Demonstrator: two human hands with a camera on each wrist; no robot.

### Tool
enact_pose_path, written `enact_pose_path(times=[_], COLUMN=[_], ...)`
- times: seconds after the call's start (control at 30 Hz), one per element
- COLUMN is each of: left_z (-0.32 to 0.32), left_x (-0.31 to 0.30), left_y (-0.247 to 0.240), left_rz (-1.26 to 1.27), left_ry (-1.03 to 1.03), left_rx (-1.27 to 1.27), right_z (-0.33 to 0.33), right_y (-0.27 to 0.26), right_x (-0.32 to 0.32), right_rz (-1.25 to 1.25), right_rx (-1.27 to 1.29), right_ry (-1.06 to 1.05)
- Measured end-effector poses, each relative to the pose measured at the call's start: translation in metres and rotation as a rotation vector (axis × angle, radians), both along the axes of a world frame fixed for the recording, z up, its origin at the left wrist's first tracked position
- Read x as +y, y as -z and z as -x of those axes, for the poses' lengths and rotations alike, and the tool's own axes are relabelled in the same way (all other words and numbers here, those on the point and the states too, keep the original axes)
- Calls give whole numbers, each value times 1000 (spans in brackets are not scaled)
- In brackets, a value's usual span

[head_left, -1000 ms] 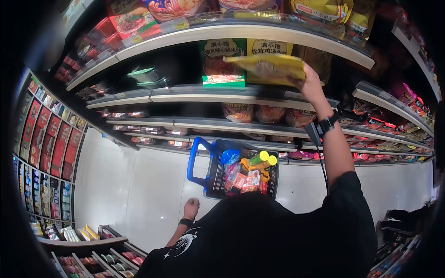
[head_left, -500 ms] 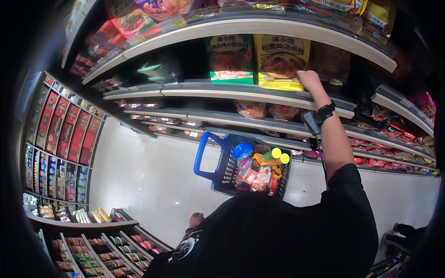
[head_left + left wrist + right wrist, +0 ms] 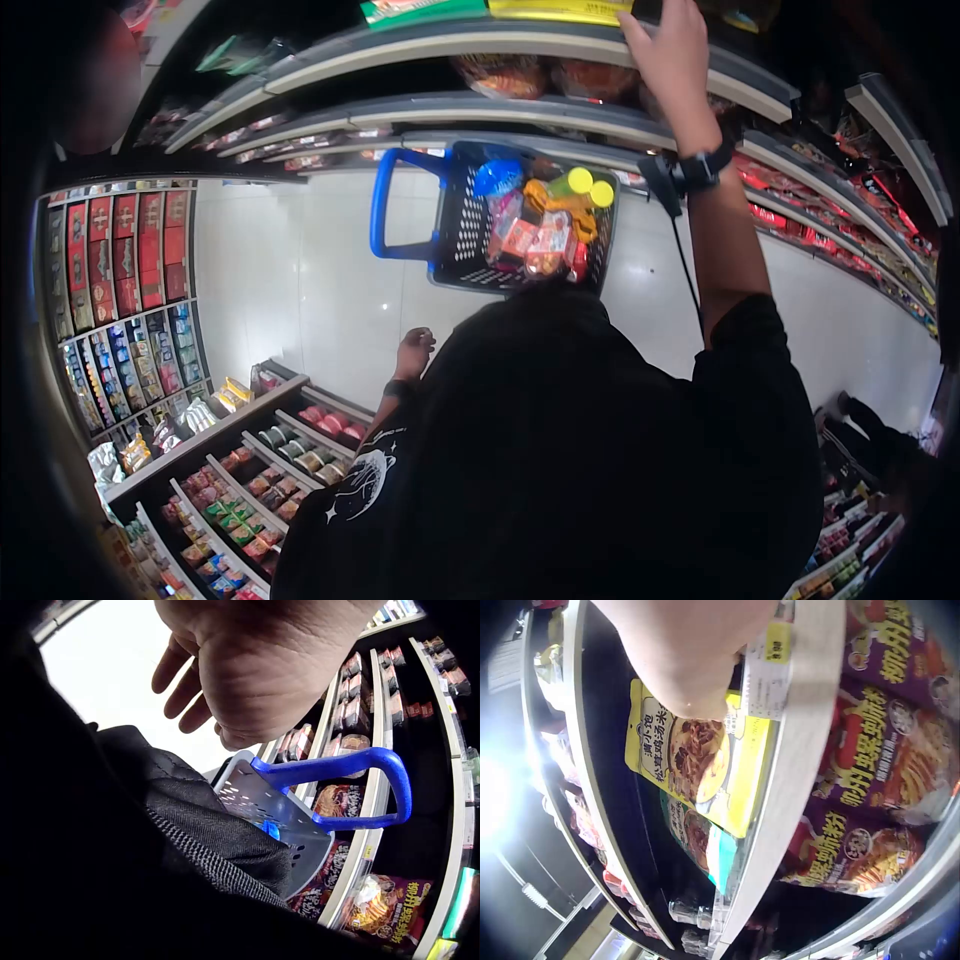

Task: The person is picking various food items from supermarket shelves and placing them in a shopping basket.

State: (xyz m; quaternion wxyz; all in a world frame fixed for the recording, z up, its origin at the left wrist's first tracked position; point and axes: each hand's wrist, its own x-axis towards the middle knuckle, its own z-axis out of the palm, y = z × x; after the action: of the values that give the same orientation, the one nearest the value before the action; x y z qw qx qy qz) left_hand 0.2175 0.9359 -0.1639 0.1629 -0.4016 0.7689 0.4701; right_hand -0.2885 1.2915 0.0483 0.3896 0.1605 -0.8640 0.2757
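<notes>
My right hand [image 3: 672, 60] is at the shelf edge beside the yellow noodle package [image 3: 560, 10], thumb spread from the fingers; in the right wrist view the hand [image 3: 694, 656] overlaps the upright yellow package [image 3: 697, 754], its fingertips mostly hidden. A green package [image 3: 694, 829] stands beside it. My left hand [image 3: 415, 352] hangs near my body with loosely bent fingers, holding nothing; the left wrist view shows this hand [image 3: 259, 671] above the basket's blue handle [image 3: 390, 780]. The basket [image 3: 447, 215] on the floor holds a blue bag [image 3: 498, 178], yellow-capped tubes [image 3: 580, 190] and several packs.
Lower shelves [image 3: 480, 108] run behind the basket. Purple noodle bags [image 3: 866, 750] lie on the shelf below the yellow package. At the lower left stands another rack [image 3: 225, 490] of packaged goods. A person's dark legs [image 3: 860, 435] show at the right edge.
The yellow package has gone from my right hand's hold in the air to upright on the shelf beside the green one. The head view has tilted down, moving the shelf and basket upward.
</notes>
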Motion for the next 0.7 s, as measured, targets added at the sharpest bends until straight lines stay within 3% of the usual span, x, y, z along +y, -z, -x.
enact_pose_path(times=[0.03,0.07,0.1,0.17,0.2,0.23,0.27,0.3,0.37,0.43,0.53,0.57,0.63,0.67,0.7], left_z=[0,-1,-16,-54,-62,-61,-59,-56,-42,-22,-137,-126,-170,-188,-230], left_x=[2,3,-7,-32,-34,-27,-17,-10,4,26,-23,-10,2,13,17], left_y=[2,2,19,57,62,52,35,22,-10,-51,23,-21,-29,-44,-53], left_rz=[-28,-52,-23,13,23,20,18,89,194,206,358,337,399,391,401], left_ry=[-50,-105,71,326,400,370,337,413,467,339,834,826,743,715,652], left_rx=[-30,-56,8,75,82,25,-32,-47,-122,-297,319,191,-312,-610,-544], right_z=[-14,-41,-68,-113,-137,-161,-192,-214,-264,-288,-247,-223,-181,-163,-138], right_y=[12,23,40,107,159,234,307,315,395,400,388,384,414,415,406], right_x=[5,7,7,11,13,26,47,54,78,87,74,65,46,33,20], right_rz=[50,130,212,314,552,409,279,151,-2,10,16,12,134,28,-75], right_rx=[201,84,-35,-477,-728,-776,-1076,-1625,-1850,-1776,-1691,-1672,-1393,-1326,-1249], right_ry=[-52,-105,-159,-258,-338,-311,-377,-202,-220,-140,-41,-17,-117,-101,-86])
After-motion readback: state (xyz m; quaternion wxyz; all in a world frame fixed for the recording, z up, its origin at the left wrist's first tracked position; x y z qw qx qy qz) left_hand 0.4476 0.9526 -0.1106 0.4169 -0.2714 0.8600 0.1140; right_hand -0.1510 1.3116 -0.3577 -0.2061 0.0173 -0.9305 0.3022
